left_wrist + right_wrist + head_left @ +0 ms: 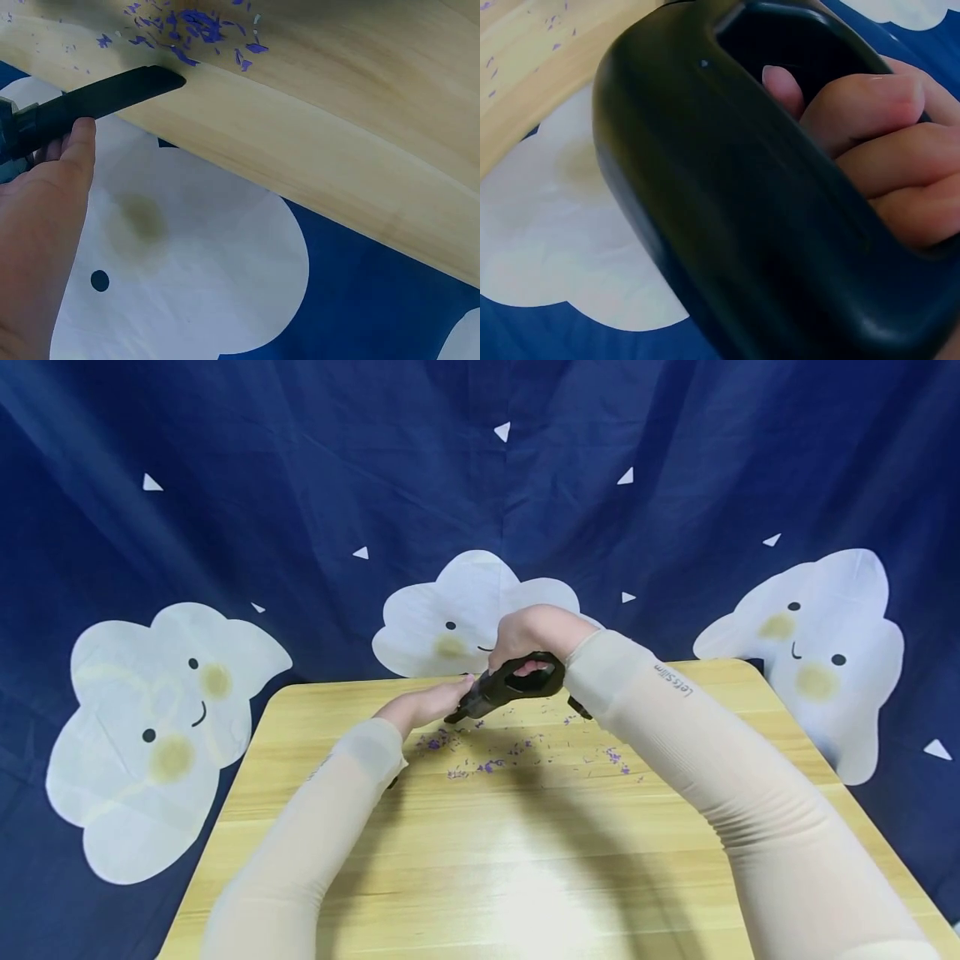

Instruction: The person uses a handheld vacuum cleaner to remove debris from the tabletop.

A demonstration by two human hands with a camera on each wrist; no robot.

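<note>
A black handheld vacuum cleaner (495, 692) is held over the far part of the wooden table, its narrow nozzle (124, 90) pointing down and to the left. My right hand (536, 628) grips it through the looped handle; the right wrist view shows curled fingers (885, 154) around the grip. At the front end, my left hand (431, 703) holds the vacuum near the base of the nozzle, its fingers partly hidden behind it. Small purple scraps (438, 742) lie scattered on the table under and around the nozzle. In the left wrist view, a denser cluster of scraps (199, 26) lies close to the nozzle tip.
The light wooden table (465, 835) has rounded far corners. More purple bits (615, 758) are spread toward the right. Behind the table hangs a dark blue curtain (330, 510) printed with smiling white clouds and small triangles, close to the far edge.
</note>
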